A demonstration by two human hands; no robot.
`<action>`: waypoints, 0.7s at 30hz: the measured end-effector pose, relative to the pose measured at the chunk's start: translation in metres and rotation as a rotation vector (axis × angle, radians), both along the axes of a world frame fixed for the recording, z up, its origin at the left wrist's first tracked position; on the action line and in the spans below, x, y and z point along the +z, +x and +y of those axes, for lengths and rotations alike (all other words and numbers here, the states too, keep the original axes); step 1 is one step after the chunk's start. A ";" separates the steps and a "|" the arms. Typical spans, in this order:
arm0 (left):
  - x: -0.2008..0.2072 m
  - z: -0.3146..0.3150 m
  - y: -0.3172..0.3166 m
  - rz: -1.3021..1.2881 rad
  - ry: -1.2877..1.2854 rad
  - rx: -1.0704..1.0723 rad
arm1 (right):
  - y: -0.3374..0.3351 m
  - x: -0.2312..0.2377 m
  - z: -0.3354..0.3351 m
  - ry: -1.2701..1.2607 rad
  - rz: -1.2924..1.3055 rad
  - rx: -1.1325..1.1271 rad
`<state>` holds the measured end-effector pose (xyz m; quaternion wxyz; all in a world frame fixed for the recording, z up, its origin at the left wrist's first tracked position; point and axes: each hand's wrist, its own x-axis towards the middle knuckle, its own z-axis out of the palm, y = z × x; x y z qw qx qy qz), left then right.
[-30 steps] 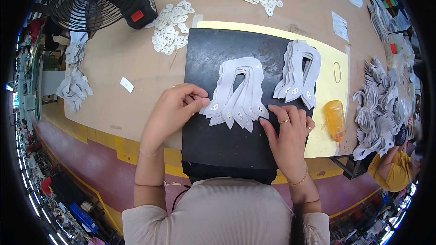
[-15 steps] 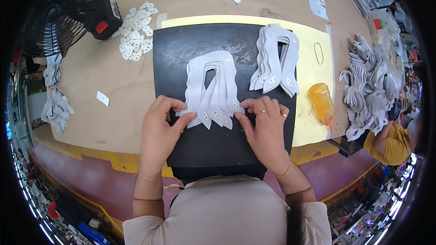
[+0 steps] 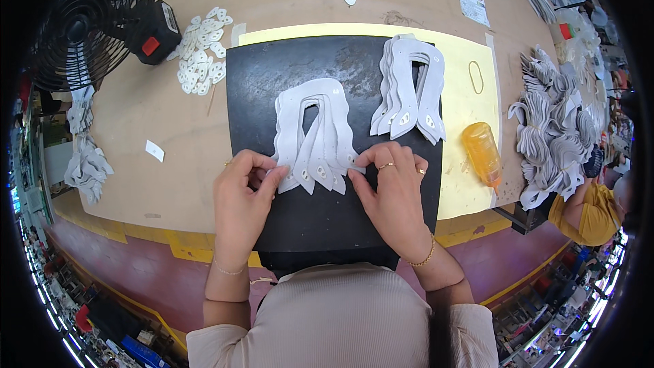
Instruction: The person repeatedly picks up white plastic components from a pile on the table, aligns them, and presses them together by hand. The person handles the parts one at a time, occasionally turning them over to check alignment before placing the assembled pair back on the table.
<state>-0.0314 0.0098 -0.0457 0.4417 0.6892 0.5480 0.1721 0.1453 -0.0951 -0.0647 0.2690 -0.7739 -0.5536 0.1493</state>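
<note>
A fanned stack of light grey U-shaped shoe-upper pieces point(image 3: 312, 90) lies on a black board point(image 3: 327, 225) in front of me, its pointed ends toward me. Small white patches with holes sit on several of those ends. My left hand point(image 3: 242, 191) pinches the stack's left tip between thumb and fingers. At the right tip, my right hand point(image 3: 398, 184) has thumb and index finger closed on the same grey material. A second stack of grey U-shaped pieces point(image 3: 430, 65) rests at the board's far right, also with patches on its ends.
Right of the board, an orange squeeze bottle point(image 3: 482, 153) and a rubber band point(image 3: 476, 78) lie on yellow paper point(image 3: 463, 191). Piles of white patches point(image 3: 201, 61) sit far left and far centre. A black fan point(image 3: 78, 27) stands left; bundled grey pieces point(image 3: 552, 136) lie right, near another person point(image 3: 589, 215).
Both hands stay at the stack's two tips, with only slight finger shifts. The whole view has moved a little; no piece has visibly been lifted or let go.
</note>
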 end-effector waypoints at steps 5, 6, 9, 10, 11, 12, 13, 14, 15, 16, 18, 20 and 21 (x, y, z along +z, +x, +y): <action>0.003 0.001 -0.002 -0.245 -0.264 0.090 | 0.001 0.000 0.000 -0.038 0.087 -0.022; 0.004 0.003 -0.002 -0.301 -0.320 0.078 | 0.002 0.000 0.000 -0.044 0.052 -0.014; 0.007 0.008 0.000 -0.397 -0.453 0.008 | 0.002 0.002 0.000 -0.049 -0.003 -0.002; 0.006 0.009 0.000 -0.381 -0.473 -0.037 | 0.001 0.003 0.001 -0.041 0.011 -0.003; 0.005 0.010 0.001 -0.364 -0.492 -0.082 | 0.001 0.003 0.001 -0.032 0.025 -0.005; 0.004 0.009 0.001 -0.371 -0.477 -0.103 | 0.001 0.003 0.001 -0.036 0.042 0.003; 0.003 0.008 0.002 -0.377 -0.461 -0.124 | 0.001 0.001 0.001 -0.039 0.059 0.012; 0.003 0.007 0.004 -0.384 -0.445 -0.145 | 0.001 0.001 0.001 -0.042 0.075 0.020; 0.003 0.006 0.005 -0.377 -0.425 -0.139 | 0.001 0.005 0.001 -0.066 0.234 0.010; 0.003 0.005 0.007 -0.370 -0.404 -0.132 | 0.002 0.011 0.003 -0.090 0.393 0.001; 0.004 0.002 0.011 -0.371 -0.372 -0.129 | 0.002 0.012 0.004 -0.093 0.792 -0.062; 0.006 0.000 0.017 -0.387 -0.348 -0.135 | 0.003 0.013 0.006 -0.015 1.085 -0.074; 0.007 -0.001 0.018 -0.400 -0.369 -0.150 | 0.002 0.013 0.006 0.026 1.231 -0.083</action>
